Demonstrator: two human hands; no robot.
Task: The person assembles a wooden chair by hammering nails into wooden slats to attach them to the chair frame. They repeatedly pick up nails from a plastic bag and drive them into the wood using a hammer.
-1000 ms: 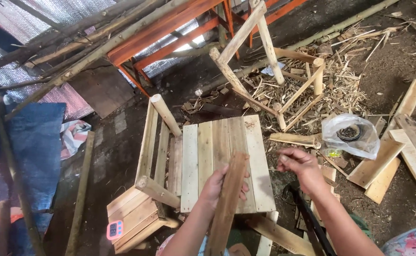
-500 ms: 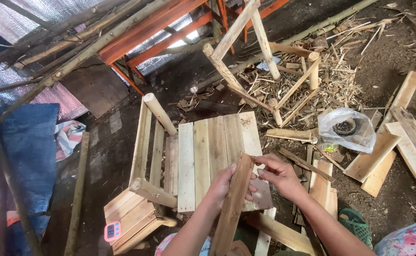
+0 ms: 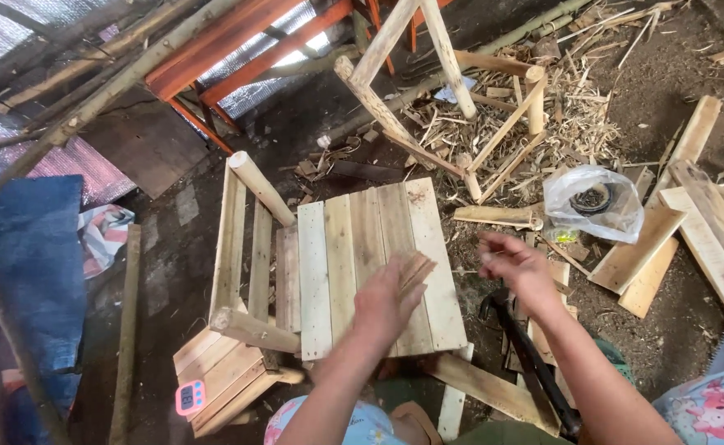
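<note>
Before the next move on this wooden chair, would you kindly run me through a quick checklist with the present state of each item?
1. Left hand gripping the loose slat: ok.
2. Slat flat on the slatted seat: not ok, it stands tilted.
3. Right hand free of the seat: ok, it hovers beside it.
4. Fastener in right fingers: cannot tell, blurred.
5. Hammer within reach: ok, lying below the right arm.
6. Clear plastic bag nearby: ok, at right.
</note>
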